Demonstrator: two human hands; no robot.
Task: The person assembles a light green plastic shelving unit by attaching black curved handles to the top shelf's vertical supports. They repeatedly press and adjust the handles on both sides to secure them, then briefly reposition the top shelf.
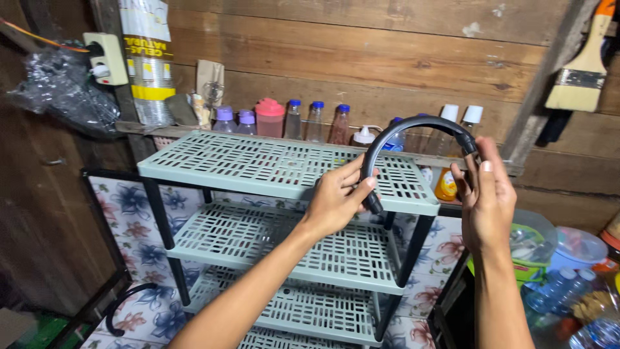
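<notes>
Fitting step: left hand (336, 197) and right hand (487, 194) gripping curved black tube (413, 123) ends over rack (258, 165); next, seating ends in rack corners.

I count one bent black tube (413, 126), two hands, one green rack (258, 168) with four shelves, and one paintbrush (584, 68).

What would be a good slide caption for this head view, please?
Left hand and right hand hold a curved black tube above a pale green slatted shelf rack.
</notes>
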